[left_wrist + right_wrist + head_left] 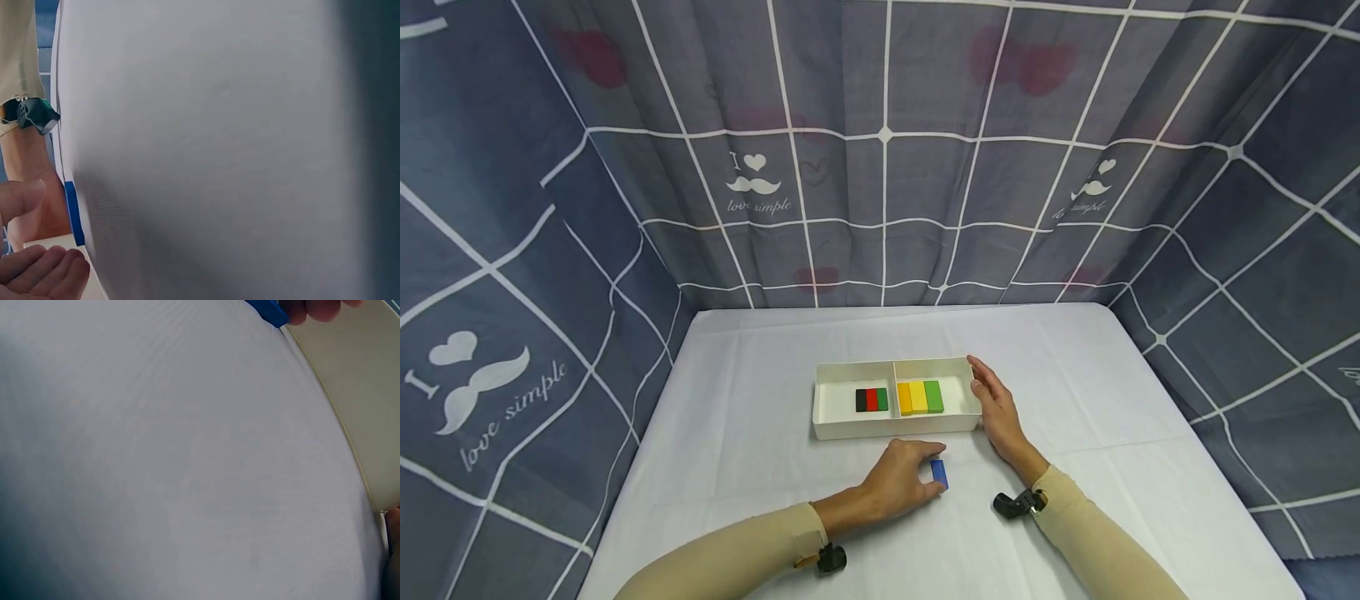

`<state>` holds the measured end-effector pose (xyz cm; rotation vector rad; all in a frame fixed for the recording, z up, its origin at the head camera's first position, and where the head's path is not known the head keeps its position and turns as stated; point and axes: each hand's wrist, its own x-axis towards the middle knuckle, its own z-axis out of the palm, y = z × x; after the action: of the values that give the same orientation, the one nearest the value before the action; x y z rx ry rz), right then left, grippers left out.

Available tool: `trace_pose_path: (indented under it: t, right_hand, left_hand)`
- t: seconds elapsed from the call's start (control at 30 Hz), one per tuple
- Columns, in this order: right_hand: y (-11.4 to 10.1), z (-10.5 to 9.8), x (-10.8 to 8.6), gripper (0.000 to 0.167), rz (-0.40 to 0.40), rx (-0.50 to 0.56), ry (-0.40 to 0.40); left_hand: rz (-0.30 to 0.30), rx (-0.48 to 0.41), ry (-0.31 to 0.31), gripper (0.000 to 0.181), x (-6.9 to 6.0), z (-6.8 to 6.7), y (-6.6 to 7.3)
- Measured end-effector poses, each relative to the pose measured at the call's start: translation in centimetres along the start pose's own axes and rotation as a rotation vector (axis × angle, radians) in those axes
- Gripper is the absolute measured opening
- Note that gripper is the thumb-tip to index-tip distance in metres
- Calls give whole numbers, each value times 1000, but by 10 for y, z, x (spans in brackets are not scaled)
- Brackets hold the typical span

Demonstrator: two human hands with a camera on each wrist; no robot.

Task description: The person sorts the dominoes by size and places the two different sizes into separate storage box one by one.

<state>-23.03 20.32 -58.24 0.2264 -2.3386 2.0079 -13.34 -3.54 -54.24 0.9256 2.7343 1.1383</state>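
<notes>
A small blue block (939, 474) lies on the white cloth in front of a two-compartment box (857, 431). Around it is my left hand (891, 482), thumb and fingers spread apart; in the left wrist view a gap shows between fingertips and blue block (74, 212). My right hand (1002, 417) rests against the box's right end, its fingers extended along that wall. Black (861, 401), red (872, 400) and dark green (882, 399) blocks sit side by side in the left compartment. The right compartment holds orange (905, 399), yellow (918, 397) and light green (933, 397) blocks.
A white cloth (737, 400) covers the table. Dark grid-patterned curtains (850, 183) hang behind it and at both sides. Each wrist carries a small black device, one (831, 558) at the left and one (1018, 503) at the right.
</notes>
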Motion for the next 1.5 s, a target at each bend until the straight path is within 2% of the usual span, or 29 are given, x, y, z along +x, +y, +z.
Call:
trace_pose_path:
  t: [0.37,0.67,1.03,1.27,1.5]
  right_hand:
    - [0,0,0,49,-1,-23,6]
    - [-2,0,0,49,15,-5,4]
    - [0,-1,1,49,9,-4,-1]
    - [0,-1,2,49,8,-17,4]
    - [2,-1,1,49,2,-17,5]
  left_hand:
    - [-13,20,-37,51,2,2,2]
    - [-32,109,-85,52,5,5,6]
    - [-16,120,-83,49,5,5,5]
    - [25,145,-76,49,4,5,5]
    - [24,142,-87,48,5,4,5]
